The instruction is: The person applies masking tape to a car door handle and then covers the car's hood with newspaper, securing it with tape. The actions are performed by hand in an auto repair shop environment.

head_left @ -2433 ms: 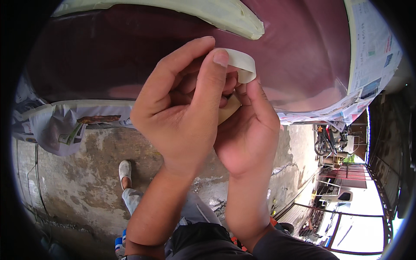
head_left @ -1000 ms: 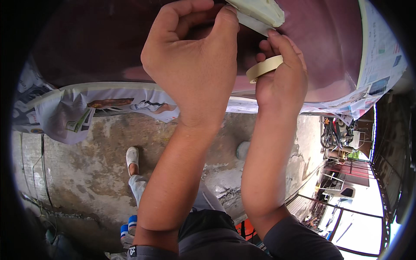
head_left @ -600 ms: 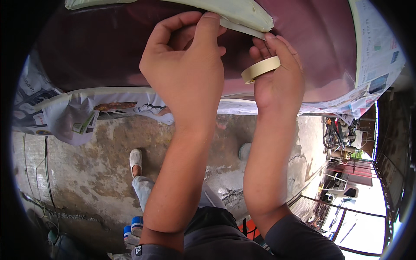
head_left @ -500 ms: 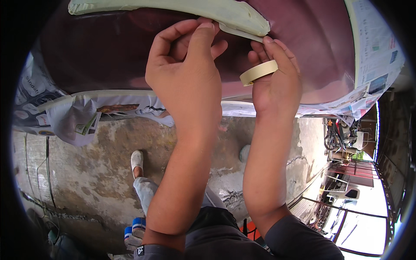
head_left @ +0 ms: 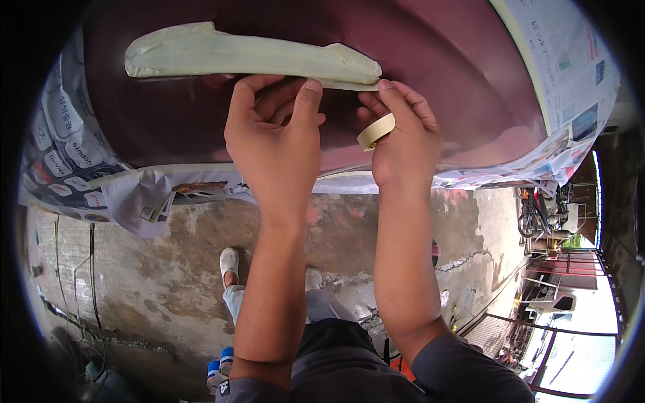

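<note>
A long raised shape [head_left: 248,55], wrapped in pale masking tape, lies across a glossy maroon vehicle panel [head_left: 437,80]. Along its lower edge runs a narrow strip of masking tape [head_left: 344,85]. My left hand [head_left: 274,144] is at this strip, thumb tip on it and fingers bent around its lower side. Farther right, the thumb and fingers of my right hand [head_left: 406,138] pinch the strip's end. A roll of masking tape [head_left: 377,130] hangs at my right fingers, below the pinch. Parts of my left fingertips are hidden behind the strip.
Printed paper sheets [head_left: 70,151], taped along their edges, border the panel at left, below and right. Below is a stained concrete floor [head_left: 161,269], with my shoe [head_left: 230,267] on it. Cables [head_left: 92,269] run at left. Two blue-and-white cylinders [head_left: 220,366] stand near my left sleeve.
The panel and the wrapped shape sit lower in view, showing more of the shape. Both hands appear slightly lower and left, still at the strip. My left thumb and index finger are farther apart.
</note>
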